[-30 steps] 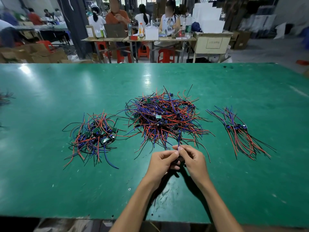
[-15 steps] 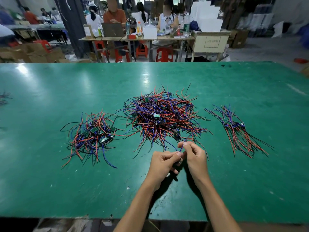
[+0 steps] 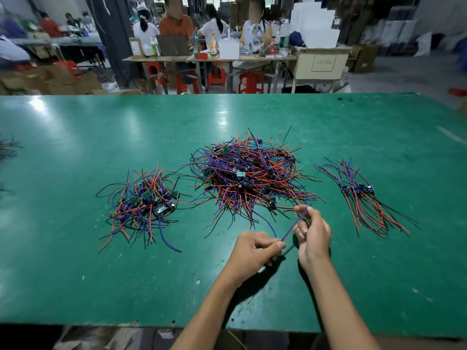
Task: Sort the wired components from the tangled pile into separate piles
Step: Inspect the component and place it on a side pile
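The wire (image 3: 294, 227) I'm working is a thin blue-and-red lead stretched taut between both hands, just on the near side of the big tangled pile (image 3: 249, 175) in the middle of the desk (image 3: 75, 286). My left hand (image 3: 255, 251) has its grip pressed together on the lower end, thumb against forefinger, while my right hand (image 3: 313, 232) pinches the upper end between thumb and fingertips, right at the near fringe of the pile. I cannot tell whether the small board on this wire is free or hidden inside a palm. My worry is that the far end may be looped among the pile's near strands; pulling harder could then drag a clump along, or strain a solder joint. The sorted bunch (image 3: 364, 198) lying straight to the right of the pile could also get swept by my right forearm if I swing over carelessly, and the looser heap (image 3: 146, 203) to the pile's left has stray ends reaching toward the tangle. Both forearms come up from the desk's near edge, wrists slightly raised, left fist knuckles-up, right hand tilted with its fingers curled.
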A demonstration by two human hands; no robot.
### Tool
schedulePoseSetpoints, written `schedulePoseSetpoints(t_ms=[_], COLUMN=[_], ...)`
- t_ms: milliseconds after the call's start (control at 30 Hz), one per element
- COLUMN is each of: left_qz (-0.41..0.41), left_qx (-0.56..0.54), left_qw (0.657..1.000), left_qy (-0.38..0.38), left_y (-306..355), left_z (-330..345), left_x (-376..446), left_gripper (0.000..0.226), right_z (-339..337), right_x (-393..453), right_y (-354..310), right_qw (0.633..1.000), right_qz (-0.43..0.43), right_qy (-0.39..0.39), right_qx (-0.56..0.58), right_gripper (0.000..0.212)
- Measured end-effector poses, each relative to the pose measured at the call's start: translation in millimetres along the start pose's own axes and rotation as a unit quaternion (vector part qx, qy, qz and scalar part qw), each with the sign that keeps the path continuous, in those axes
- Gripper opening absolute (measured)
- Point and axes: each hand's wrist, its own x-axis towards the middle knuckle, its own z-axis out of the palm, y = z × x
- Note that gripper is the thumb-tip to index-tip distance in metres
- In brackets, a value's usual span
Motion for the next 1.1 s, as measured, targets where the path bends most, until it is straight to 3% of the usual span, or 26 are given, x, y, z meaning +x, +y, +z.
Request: schedulePoseSetpoints(t_ms=[100,233,333,500,600,733,867,1100], left_qz=[0.004,-0.005,-0.014,-0.020,-0.036,-0.073,-0.071,-0.042], left_qx=[0.030,-0.006,-0.050,-0.063,-0.096,-0.203,-0.181,-0.157], left_qw=[0.999,1.000,0.999,0.997,0.995,0.975,0.978,0.986], left_qy=[-0.021,-0.018,0.014,0.033,0.015,-0.051,-0.072,-0.035], left_y=[1,0,-2,-3,1,3,1,6], left_z=[-1,-3,-4,-1,-4,-17,-21,-19], left_x=[0,-2,0,2,3,4,2,-2], left_gripper=[0.015,0.012,0.010,0.013,0.019,0.023,0.028,0.029], right_z=[-4,-6,-12,-13,-11,-12,-16,-19], right_x=[2,1,-2,-21,-21,-17,-14,-10], right_y=[-5,-8,-5,7,11,7,3,0], right_qw=[0.998,0.997,0.995,0.955,0.954,0.975,0.988,0.996], right_qz=[0.035,0.048,0.024,-0.053,-0.077,-0.090,-0.071,-0.031], right_qy=[0.009,-0.013,-0.094,-0.222,-0.190,-0.112,-0.079,-0.070], right_qx=[0.057,0.064,-0.015,-0.192,-0.217,-0.169,-0.115,-0.053], right_gripper=[0.026,0.030,0.033,0.023,0.017,0.018,0.025,0.023])
